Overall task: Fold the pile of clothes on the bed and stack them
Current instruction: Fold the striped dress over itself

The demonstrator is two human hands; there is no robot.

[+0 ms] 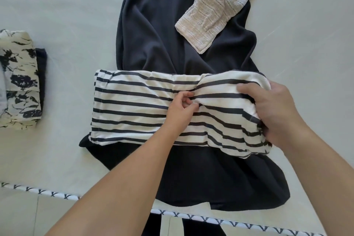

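A white garment with dark stripes (134, 107) lies folded into a long band across a dark navy garment (162, 34) spread on the bed. My left hand (181, 109) pinches the striped cloth near its middle, fingers curled into a crease. My right hand (275, 113) grips the band's right end, which is lifted and bunched under the palm. A beige knitted sleeve (210, 17) rests on the navy garment at the upper right.
A folded stack sits at the left edge: a cream piece with black floral print (19, 82) on top of a dark one (42, 74). The pale bed sheet (67, 15) surrounds everything. The bed's patterned trim (210, 218) runs along the near edge, floor below.
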